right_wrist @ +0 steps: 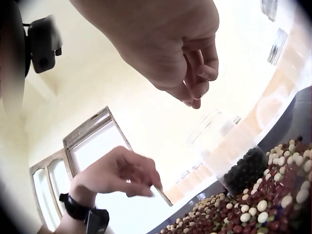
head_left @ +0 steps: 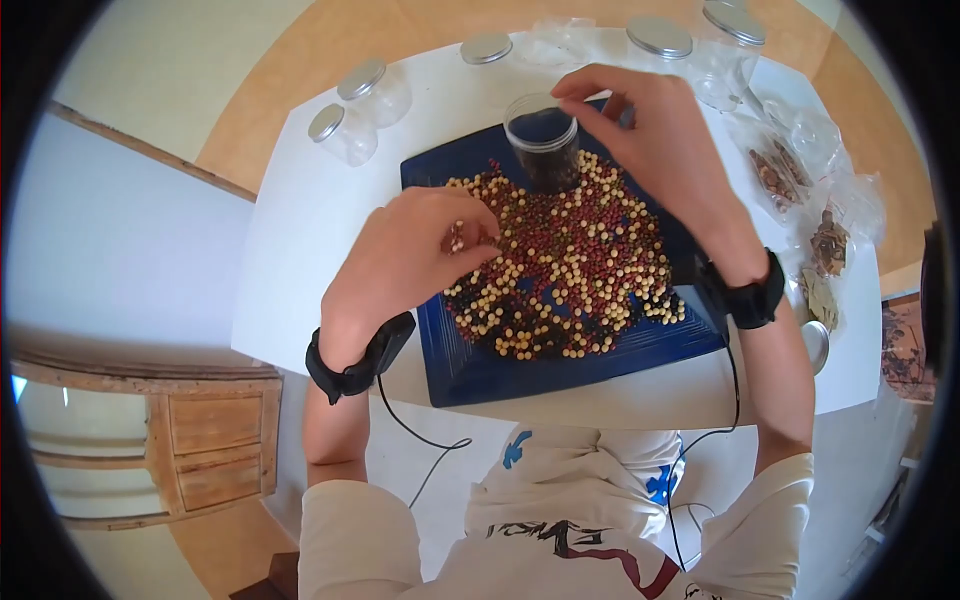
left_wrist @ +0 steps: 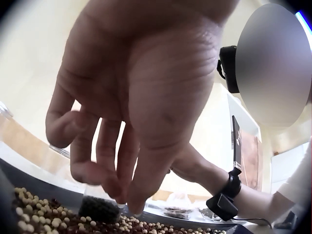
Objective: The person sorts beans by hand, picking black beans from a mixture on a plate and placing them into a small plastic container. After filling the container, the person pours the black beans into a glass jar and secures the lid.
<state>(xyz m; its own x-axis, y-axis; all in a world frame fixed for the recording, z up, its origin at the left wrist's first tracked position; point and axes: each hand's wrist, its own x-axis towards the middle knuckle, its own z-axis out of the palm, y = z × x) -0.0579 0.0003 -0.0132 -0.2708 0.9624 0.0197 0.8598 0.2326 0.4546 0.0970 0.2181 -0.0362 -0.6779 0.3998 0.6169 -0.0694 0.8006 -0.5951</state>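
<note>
A clear jar (head_left: 543,140) partly filled with black beans stands upright on a blue tray (head_left: 480,385) among mixed beans (head_left: 560,260) in red, cream, green and black. Over the jar's rim is the right hand (head_left: 655,140); in the right wrist view that hand (right_wrist: 170,48) has its fingertips close together above the jar (right_wrist: 229,156), and whether a bean is between them cannot be told. My left hand (head_left: 410,245) hovers over the tray's left part, fingers loosely bent and thumb apart in the right wrist view. The left wrist view shows nothing in the left palm (left_wrist: 131,92).
Lidded clear jars (head_left: 375,90) stand along the white table's (head_left: 290,250) far edge. Plastic bags (head_left: 780,175) of dried pieces lie at the right, near a silver lid (head_left: 815,347). Cables (head_left: 735,390) hang from both wrist cameras.
</note>
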